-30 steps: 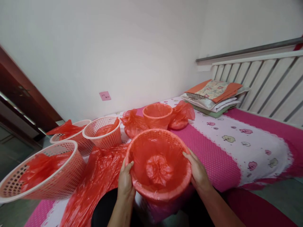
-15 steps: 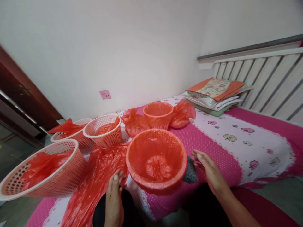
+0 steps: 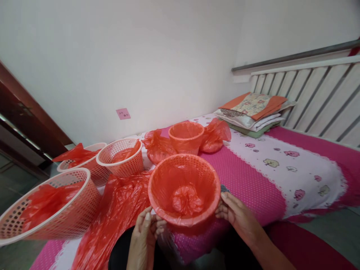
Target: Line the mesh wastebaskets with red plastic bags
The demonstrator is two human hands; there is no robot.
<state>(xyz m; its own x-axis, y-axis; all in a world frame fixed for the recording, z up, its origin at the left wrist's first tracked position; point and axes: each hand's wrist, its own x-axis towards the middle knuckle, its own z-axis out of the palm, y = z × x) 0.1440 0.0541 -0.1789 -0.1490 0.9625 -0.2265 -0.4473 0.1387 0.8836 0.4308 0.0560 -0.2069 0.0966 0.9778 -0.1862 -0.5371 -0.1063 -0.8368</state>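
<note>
A round basket (image 3: 184,221) lined with a red plastic bag stands at the bed's near edge, the bag folded over its rim and bunched at the bottom. My left hand (image 3: 146,228) is at its lower left side, fingers curled against the bag. On the right side, my right hand (image 3: 234,213) has its thumb and fingers pinched at the bag below the rim. A loose red plastic bag (image 3: 120,202) lies spread to the left of the basket. Behind my right hand a bit of grey cloth (image 3: 224,188) shows.
Pink baskets (image 3: 131,163) holding red bags stand at the left. Behind are another lined basket (image 3: 187,138) and two bunched red bags (image 3: 160,149). Folded bedding (image 3: 253,108) lies by the white headboard (image 3: 309,97).
Both hands have moved inward to the lined basket, and their fingers have closed at its sides. More of the grey cloth is now covered by the right hand.
</note>
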